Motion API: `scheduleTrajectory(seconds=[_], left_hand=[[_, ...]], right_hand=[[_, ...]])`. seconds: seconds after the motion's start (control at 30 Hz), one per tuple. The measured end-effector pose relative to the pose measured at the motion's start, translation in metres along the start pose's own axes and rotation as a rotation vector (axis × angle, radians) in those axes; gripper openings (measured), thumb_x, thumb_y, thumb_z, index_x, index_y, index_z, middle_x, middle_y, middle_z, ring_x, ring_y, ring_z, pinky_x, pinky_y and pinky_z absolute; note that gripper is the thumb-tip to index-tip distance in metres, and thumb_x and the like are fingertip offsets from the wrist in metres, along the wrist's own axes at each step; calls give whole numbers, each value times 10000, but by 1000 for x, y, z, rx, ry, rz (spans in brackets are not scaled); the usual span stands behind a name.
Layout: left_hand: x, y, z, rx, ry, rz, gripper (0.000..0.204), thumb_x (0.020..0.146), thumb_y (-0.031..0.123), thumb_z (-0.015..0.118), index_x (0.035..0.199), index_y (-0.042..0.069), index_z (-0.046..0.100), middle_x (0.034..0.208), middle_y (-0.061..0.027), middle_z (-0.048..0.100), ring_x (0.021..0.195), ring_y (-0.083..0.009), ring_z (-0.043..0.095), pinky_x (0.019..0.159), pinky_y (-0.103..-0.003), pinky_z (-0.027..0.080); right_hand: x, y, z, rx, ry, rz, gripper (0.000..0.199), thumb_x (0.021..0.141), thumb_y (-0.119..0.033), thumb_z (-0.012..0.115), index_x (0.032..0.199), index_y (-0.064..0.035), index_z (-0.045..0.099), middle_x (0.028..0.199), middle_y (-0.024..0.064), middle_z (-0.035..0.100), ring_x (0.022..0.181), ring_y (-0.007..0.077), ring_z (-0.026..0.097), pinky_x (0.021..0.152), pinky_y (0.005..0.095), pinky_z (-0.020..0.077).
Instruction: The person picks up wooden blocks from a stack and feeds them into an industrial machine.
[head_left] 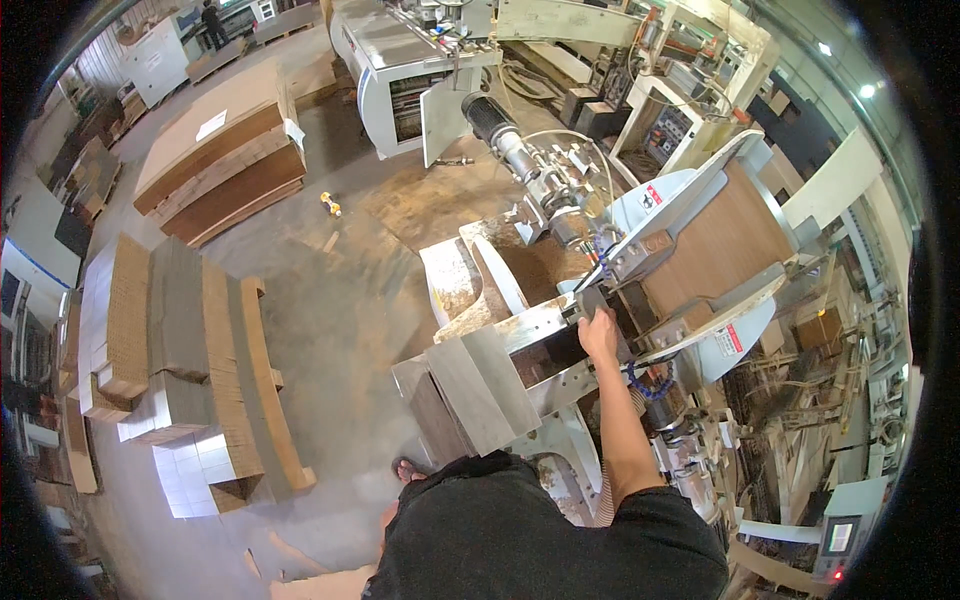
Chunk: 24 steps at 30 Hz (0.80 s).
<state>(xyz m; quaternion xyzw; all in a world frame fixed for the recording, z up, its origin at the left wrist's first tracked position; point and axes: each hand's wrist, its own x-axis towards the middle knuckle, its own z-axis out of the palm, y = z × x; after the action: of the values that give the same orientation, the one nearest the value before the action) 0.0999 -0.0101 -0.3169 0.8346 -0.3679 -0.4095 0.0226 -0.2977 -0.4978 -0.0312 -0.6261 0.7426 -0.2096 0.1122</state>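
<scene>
My right hand (598,333) reaches forward over the machine's infeed. Its fingers are closed at a small dark grey block (591,301), and the grip is partly hidden by the hand itself. Just ahead of it, a wood-brown panel surface (725,245) lies between two pale blue side plates. Nearer to me, a stack of flat grey boards (480,385) rests at the near end of the metal infeed rails (545,325). My left hand does not show.
Left, stacks of grey and brown boards (180,340) stand on the floor beyond a strip of concrete. Farther back are a pile of large brown sheets (225,150) and a yellow tool (330,204). A motor (490,118) juts out past the infeed. A control box (840,535) sits lower right.
</scene>
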Motion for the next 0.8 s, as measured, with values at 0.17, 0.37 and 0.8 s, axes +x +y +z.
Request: scheduleTrajectory(seconds=[0.17,0.37,0.8], left_hand=[[10,12,-13,-598,-4,-149,336,914,350,459,1046,45,510,947,-110,604,801,-268,600,689,-390,495],[7,21,-39,-1299,30,-511,438,915,410,453,1181,62,454,1075,-134,582,931,-291,572,786,-423,466],[-90,348,-239,-971,-465,539,768,917,461,427,1447,106,0,1512,-104,5,1386,-269,54,1097,-429,143]], right_hand=[[0,40,27,-400,-215,183,413,789,-125,606,1153,36,494,1218,240,494,1034,358,558,837,415,484],[-12,0,-6,-288,-297,77,244,776,-170,613,964,-15,611,947,188,633,919,363,598,794,444,476],[-96,-69,-19,589,-460,-166,265,830,-188,583,995,17,617,813,140,640,729,205,592,681,305,453]])
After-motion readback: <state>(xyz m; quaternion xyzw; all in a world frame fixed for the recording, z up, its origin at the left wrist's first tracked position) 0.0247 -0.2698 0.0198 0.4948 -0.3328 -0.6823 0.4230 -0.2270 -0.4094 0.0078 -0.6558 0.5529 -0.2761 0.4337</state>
